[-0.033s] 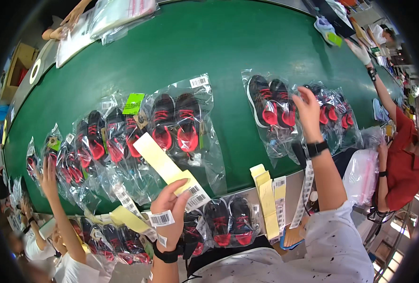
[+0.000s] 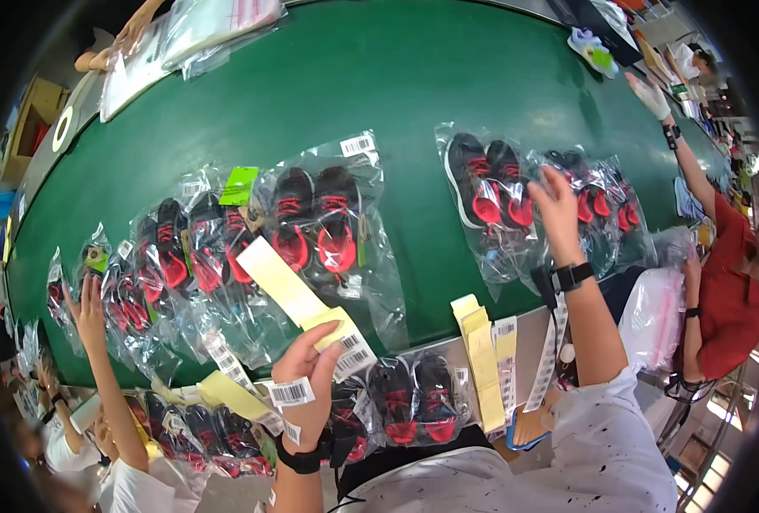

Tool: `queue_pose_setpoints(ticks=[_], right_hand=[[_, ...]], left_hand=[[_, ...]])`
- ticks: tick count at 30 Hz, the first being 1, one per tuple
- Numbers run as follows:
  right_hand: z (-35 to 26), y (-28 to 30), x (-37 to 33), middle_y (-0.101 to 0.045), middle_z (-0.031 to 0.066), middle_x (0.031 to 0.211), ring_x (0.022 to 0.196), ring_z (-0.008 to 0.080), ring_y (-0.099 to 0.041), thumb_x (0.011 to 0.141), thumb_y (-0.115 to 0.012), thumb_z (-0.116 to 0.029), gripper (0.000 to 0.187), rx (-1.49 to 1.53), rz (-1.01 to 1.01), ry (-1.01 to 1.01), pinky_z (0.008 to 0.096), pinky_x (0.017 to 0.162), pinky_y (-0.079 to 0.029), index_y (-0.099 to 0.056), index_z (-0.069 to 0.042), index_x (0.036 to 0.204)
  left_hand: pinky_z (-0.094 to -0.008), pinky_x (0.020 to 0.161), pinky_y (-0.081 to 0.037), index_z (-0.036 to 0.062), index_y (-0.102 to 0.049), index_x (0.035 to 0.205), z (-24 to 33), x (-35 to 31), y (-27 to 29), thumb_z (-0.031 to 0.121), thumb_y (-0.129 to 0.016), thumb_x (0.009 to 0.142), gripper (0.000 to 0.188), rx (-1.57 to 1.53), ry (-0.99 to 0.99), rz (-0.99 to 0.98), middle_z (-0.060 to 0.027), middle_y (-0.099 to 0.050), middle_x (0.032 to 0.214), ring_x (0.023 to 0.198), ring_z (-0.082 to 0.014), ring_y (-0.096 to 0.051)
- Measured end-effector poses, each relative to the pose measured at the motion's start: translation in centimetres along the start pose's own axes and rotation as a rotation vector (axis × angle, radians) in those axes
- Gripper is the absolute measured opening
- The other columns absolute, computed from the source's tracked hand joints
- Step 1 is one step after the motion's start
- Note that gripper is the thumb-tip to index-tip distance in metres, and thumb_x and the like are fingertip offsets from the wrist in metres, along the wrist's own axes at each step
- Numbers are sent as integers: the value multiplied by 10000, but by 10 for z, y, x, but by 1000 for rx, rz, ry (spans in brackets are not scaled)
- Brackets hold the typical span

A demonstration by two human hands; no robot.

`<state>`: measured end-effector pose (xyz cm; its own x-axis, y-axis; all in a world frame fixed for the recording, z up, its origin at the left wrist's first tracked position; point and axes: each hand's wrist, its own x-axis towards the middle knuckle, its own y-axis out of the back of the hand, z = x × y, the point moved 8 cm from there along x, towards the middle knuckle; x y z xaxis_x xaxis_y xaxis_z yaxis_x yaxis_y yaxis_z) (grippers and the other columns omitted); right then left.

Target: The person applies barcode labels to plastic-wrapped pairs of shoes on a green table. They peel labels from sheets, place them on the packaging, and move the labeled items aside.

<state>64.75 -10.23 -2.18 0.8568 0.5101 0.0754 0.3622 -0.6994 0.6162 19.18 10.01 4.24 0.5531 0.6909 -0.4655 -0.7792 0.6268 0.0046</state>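
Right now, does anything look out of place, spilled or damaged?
Two barcode stickers appear stuck to the left hand near the wrist, which looks odd: similar labels sit on the held strip and a clear bag. No spill stands out.

Right hand (image 2: pixel 559 214) — loosely curled

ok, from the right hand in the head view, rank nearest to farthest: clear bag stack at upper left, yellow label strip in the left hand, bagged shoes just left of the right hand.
From the right hand:
1. Bagged shoes, just left
2. Yellow label strip, lower left, in the left hand
3. Clear bag stack, upper left
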Motion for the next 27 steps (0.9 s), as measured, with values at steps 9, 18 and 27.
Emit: queue_pose_setpoints(ticks=[9,18,27], right_hand=[[-100,-117,-81,-582,188,1256,1151,327,-569,837,-707,-111,535,148,-172,58,386,977,-453,-531,-62,1340],[-203,-85,-158,-660,91,916,835,205,-640,821,-728,-52,121,593,-622,5,298,744,-496,-696,13,917],[-204,-44,-153,-636,82,889,830,229,-620,751,-741,19,144,395,-333,346,337,702,-502,-703,-10,886]], left_hand=[[-233,782,-534,-57,-568,1223,7,5,-44,-75,-614,891,335,19,12,-62,-138,-691,1039,898,-138,-678],[-211,754,-525,-63,-609,1161,40,4,-87,-60,-614,905,256,178,-67,-214,-119,-700,1010,886,-109,-667],[-228,797,-544,-62,-588,1186,38,11,-118,-72,-627,884,305,188,-1,-285,-130,-699,1047,938,-130,-677]])
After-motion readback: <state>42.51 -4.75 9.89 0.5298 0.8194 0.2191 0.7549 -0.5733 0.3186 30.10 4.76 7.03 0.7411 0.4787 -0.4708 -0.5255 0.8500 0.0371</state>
